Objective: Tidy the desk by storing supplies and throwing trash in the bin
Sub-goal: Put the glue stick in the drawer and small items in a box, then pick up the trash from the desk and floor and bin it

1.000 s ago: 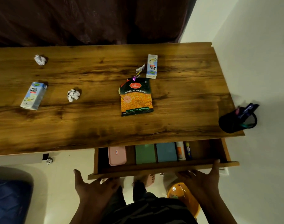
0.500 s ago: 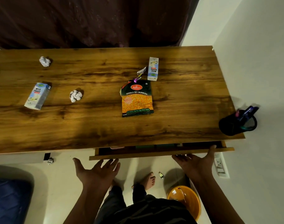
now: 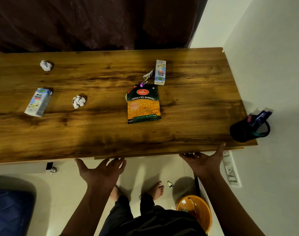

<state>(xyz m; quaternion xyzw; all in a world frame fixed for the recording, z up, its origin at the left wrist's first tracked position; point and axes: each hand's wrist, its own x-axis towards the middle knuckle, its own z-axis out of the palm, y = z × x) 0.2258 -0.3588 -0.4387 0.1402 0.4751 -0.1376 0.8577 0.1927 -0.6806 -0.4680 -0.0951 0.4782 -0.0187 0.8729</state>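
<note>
Both hands, left (image 3: pixel 102 172) and right (image 3: pixel 203 163), fingers straight, have pushed the drawer (image 3: pixel 162 157) apparently fully shut; trash remains on the desk (image 3: pixel 196 130).

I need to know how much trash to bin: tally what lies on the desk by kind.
Cartons: 2
Paper balls: 2
Snack bag: 1
Wrapper: 1
Pen cup: 1
Total: 7
</note>
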